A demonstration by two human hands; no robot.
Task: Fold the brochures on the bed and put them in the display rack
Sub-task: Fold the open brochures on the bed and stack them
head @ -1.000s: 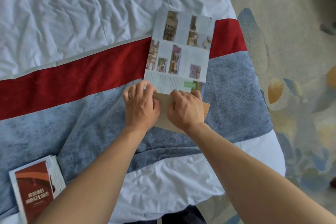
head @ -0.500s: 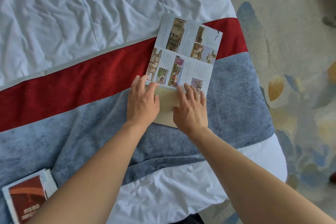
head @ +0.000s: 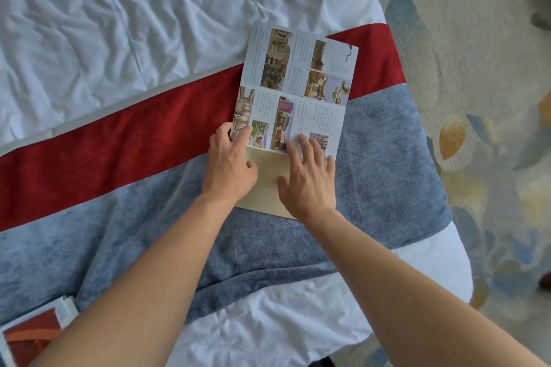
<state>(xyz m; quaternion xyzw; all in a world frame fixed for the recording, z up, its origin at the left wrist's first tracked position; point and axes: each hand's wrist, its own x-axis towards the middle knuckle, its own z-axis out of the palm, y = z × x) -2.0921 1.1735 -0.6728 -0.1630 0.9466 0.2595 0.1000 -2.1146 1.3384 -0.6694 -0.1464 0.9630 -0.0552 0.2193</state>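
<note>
Head view: a photo-printed brochure (head: 293, 92) with its tan near flap folded over lies lengthwise toward the bed's (head: 119, 24) far side; left hand (head: 228, 170) and right hand (head: 308, 180) press it flat-fingered.

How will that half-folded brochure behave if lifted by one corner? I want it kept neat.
The brochure looks like thin printed paper, so it would probably droop and be light. Its tan folded flap lies flat only under the left hand and right hand, so it may spring open. The soft bed runner probably grips it a little.
</note>
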